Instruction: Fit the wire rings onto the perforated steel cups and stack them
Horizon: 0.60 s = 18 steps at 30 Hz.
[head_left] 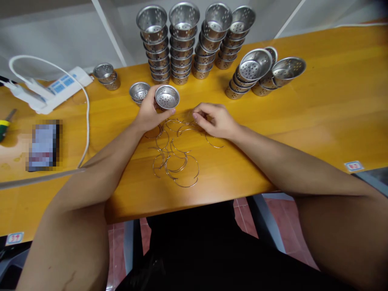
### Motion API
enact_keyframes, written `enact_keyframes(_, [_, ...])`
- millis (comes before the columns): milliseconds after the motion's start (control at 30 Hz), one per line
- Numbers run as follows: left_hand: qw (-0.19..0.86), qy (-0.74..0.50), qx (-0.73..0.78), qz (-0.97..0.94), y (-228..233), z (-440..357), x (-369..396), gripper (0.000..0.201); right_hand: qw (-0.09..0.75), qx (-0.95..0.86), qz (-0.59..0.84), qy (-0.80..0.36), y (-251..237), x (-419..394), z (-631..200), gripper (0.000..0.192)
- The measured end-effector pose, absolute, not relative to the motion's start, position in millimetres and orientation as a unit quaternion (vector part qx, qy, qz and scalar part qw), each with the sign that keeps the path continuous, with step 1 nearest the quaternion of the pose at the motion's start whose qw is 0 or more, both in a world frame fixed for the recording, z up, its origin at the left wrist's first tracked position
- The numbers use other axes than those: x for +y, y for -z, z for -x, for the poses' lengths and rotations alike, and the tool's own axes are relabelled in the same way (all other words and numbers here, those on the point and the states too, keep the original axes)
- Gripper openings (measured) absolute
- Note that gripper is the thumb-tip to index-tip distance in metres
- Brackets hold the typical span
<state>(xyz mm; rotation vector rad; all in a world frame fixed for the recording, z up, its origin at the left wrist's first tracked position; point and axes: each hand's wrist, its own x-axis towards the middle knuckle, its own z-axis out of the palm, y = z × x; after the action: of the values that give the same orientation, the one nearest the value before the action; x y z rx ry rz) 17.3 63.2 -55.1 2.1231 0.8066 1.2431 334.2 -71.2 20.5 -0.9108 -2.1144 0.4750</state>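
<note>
My left hand [148,113] grips a small perforated steel cup [167,97] by its side, tilted so its open mouth faces me. My right hand [215,120] rests palm down on the orange wooden table [318,121], its fingertips pinched on the thin wire rings [174,155] that lie scattered in a loose pile between my arms. I cannot tell whether a ring is held in those fingers. Another single cup [139,91] stands just left of my left hand.
Tall stacks of the same cups [182,44] line the table's back edge, and shorter leaning stacks [257,72] sit to the right. At the left are two nested cups [106,75], a white power strip with cable [54,87], a blurred phone [45,144] and a screwdriver handle [4,125].
</note>
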Motion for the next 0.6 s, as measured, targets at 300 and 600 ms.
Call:
enact_keyframes(300, [0.274, -0.439, 0.307, -0.799, 44.2, -17.7, 58.0, 0.104, 0.478, -0.714, 0.396, -0.323, -11.4, -65.8, -325.6, 0.046])
enact_keyframes(600, [0.318, -0.459, 0.244, -0.793, 62.7, -15.6, 71.2, 0.113, 0.502, -0.637, 0.373, -0.45, -42.2, -66.5, -319.9, 0.07])
